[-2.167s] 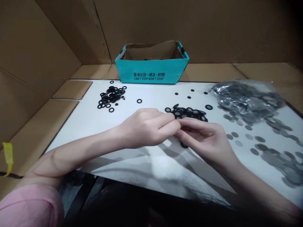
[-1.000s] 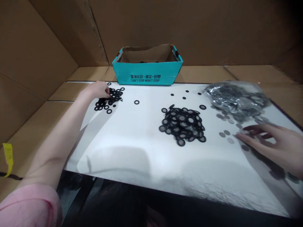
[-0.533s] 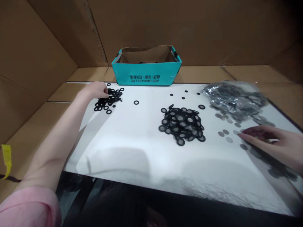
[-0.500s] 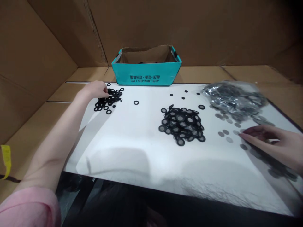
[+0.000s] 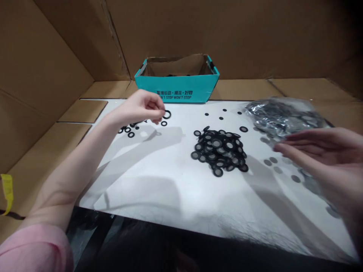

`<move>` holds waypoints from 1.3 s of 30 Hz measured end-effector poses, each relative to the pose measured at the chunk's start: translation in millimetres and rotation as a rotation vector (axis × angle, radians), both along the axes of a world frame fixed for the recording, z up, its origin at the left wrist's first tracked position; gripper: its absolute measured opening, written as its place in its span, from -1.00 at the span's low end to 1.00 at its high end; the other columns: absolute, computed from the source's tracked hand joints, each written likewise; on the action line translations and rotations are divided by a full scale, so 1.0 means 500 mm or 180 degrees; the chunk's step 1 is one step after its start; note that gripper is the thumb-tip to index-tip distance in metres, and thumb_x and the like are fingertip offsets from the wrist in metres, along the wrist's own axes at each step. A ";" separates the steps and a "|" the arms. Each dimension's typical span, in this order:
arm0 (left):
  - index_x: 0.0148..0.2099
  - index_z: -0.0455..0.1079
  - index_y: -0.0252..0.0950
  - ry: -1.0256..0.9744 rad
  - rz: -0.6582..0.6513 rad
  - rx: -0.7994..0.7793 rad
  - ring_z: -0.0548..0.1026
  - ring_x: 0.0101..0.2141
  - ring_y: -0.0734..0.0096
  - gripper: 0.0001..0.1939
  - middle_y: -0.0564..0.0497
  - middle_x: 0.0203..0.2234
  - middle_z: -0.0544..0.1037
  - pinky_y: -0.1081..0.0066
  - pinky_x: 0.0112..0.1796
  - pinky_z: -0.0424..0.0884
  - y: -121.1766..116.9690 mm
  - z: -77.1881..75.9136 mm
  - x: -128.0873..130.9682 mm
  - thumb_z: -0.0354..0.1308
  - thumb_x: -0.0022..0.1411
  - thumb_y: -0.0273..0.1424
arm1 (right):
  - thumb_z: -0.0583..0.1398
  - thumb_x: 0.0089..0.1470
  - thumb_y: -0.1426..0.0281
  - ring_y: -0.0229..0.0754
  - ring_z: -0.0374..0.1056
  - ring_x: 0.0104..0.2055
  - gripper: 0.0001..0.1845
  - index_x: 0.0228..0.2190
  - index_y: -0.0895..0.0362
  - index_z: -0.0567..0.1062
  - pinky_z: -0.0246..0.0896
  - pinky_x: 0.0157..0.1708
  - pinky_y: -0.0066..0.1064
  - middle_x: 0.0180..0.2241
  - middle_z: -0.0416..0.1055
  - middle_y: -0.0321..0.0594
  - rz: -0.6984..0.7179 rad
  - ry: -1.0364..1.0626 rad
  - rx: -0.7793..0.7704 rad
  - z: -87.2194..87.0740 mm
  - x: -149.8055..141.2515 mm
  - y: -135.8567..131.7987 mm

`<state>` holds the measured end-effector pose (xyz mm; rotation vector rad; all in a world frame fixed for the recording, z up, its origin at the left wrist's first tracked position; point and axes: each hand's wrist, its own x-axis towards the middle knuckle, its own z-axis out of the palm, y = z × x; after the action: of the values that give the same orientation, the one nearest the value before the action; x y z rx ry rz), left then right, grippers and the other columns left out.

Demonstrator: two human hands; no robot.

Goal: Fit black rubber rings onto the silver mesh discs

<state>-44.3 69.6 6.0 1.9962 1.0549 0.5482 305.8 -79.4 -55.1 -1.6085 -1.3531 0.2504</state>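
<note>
My left hand (image 5: 149,107) pinches a black ring (image 5: 167,114) between thumb and fingertips, held up above the white board. Below my wrist lies a pile of similar black rings (image 5: 127,129), partly hidden by the hand, and a single loose ring (image 5: 164,123) lies just under the fingertips. My right hand (image 5: 317,151) is raised at the right, thumb and fingers drawn together; blur hides whatever is at their tips. Beneath it several thin grey discs (image 5: 295,178) are scattered. Between both hands sits a heap of black rings with grey centres (image 5: 217,143).
A turquoise cardboard box (image 5: 176,85) stands at the back edge with dark things inside. A clear plastic bag (image 5: 283,113) of grey discs lies at the back right. Small black discs (image 5: 221,118) and one grey-centred ring (image 5: 243,129) lie near the heap. Cardboard walls (image 5: 227,37) enclose the board.
My left hand has moved right from the ring pile, lifting a black ring. My right hand has risen from the scattered discs and shifted slightly left.
</note>
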 end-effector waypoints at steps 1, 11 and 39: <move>-0.36 0.40 -0.35 -0.0228 -0.0177 -0.0160 0.55 -0.48 0.43 -0.94 -0.02 -0.54 0.56 0.39 -0.36 0.53 -0.018 -0.002 0.017 0.22 0.05 -0.49 | 0.46 -0.29 0.40 -0.09 0.50 -0.39 -0.66 -0.35 0.07 0.57 0.46 -0.37 -0.28 -0.41 0.52 -0.14 0.0128 0.0323 -0.0026 0.020 -0.047 0.003; -0.34 0.39 -0.43 -0.0989 -0.0760 -0.1313 0.59 -0.51 0.51 -0.95 0.02 -0.54 0.57 0.59 -0.44 0.54 -0.113 -0.021 0.081 0.22 0.15 -0.57 | 0.42 -0.12 0.35 -0.28 0.42 -0.49 -0.78 -0.43 0.09 0.49 0.32 -0.54 -0.47 -0.49 0.48 -0.30 0.1448 0.0795 -0.0014 0.046 -0.223 0.035; -0.29 0.37 -0.43 -0.1122 -0.1139 -0.1631 0.55 -0.49 0.60 -0.89 0.07 -0.51 0.52 0.63 -0.41 0.50 -0.128 -0.053 0.100 0.23 0.21 -0.48 | 0.14 0.19 0.40 -0.33 0.21 -0.53 -0.74 -0.53 0.14 0.42 0.08 -0.55 -0.45 -0.59 0.34 -0.30 0.2282 0.0004 -0.0272 0.013 -0.213 0.041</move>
<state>5.8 5.6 -20.6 1.5132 0.5336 0.3696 199.2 -58.8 -48.8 -1.1275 -1.8987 0.7407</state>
